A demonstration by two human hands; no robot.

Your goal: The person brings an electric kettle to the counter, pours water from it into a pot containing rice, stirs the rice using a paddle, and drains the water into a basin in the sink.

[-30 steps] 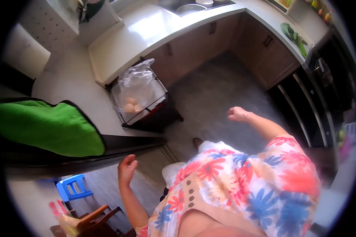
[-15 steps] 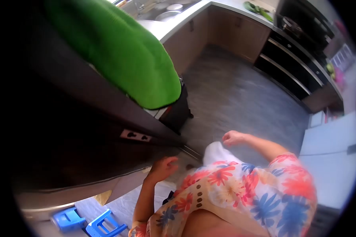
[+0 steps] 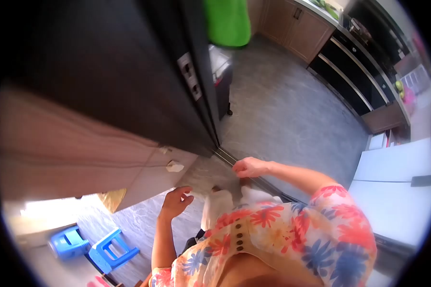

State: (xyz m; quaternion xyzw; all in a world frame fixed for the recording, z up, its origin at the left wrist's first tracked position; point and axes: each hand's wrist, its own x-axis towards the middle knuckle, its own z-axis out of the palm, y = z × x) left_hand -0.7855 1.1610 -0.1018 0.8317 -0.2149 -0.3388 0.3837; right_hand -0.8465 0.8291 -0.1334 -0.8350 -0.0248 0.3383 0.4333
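My left hand [image 3: 177, 202] hangs in the air in front of my body, fingers loosely bent and a gap showing between thumb and fingers; it holds nothing. My right hand [image 3: 250, 167] is over the door track [image 3: 225, 154], its fingers curled in, with nothing visible in them. Ahead on the left stands the dark door frame [image 3: 198, 107] with a metal plate [image 3: 190, 76] on its edge. Neither hand touches it. A green cloth [image 3: 228, 21] hangs beyond the frame.
Grey kitchen floor [image 3: 287, 91] stretches past the doorway. Wooden cabinets [image 3: 292, 24], a black stove unit [image 3: 349, 71] and a white fridge [image 3: 397, 191] line the far and right sides. Two blue stools [image 3: 112, 251] stand at lower left, near a pale wall [image 3: 81, 158].
My view has moved forward and turned, so the green cloth now sits higher and the door frame stands more upright. My right hand has swung leftward in view; the left stays low.
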